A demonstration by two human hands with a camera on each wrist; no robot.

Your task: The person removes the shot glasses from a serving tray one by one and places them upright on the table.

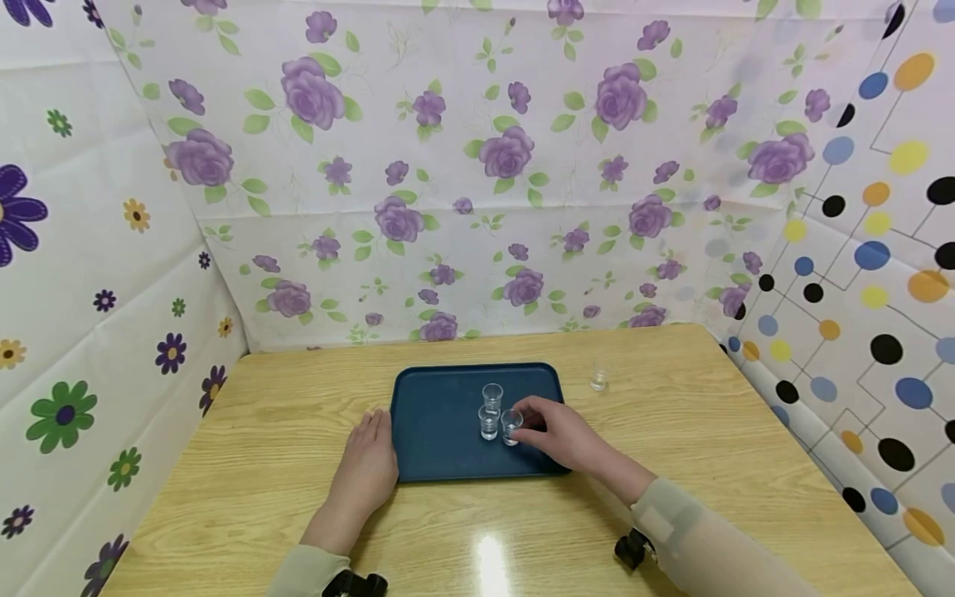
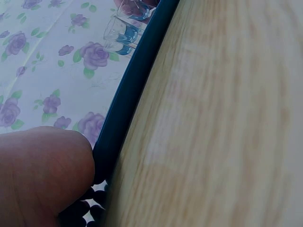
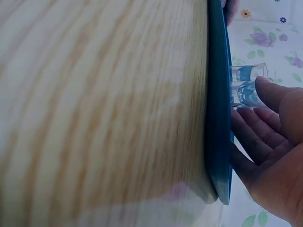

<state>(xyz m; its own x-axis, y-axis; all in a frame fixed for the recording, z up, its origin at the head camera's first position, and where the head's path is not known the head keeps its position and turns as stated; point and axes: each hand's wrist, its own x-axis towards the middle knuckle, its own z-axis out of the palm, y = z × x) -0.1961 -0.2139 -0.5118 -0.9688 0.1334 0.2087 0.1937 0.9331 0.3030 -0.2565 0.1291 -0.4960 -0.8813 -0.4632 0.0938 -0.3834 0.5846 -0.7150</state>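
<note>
A dark blue rectangular tray (image 1: 436, 431) lies on the wooden table, with three small clear shot glasses standing close together on it. One glass (image 1: 492, 396) is at the back, another glass (image 1: 488, 424) is in front of it, and a third glass (image 1: 511, 424) is to the right. My right hand (image 1: 561, 435) pinches this third glass between thumb and fingers, reaching in over the tray's right side. In the right wrist view the thumb (image 3: 270, 92) overlaps the glasses. My left hand (image 1: 367, 458) rests along the tray's left edge, its fingers straight and together.
Beyond the tray's right back corner, another small clear glass (image 1: 599, 379) stands on the table (image 1: 298, 414). A purple-flowered cloth (image 1: 477, 207) hangs behind, and patterned cloths close off both sides. Each wrist wears a black camera.
</note>
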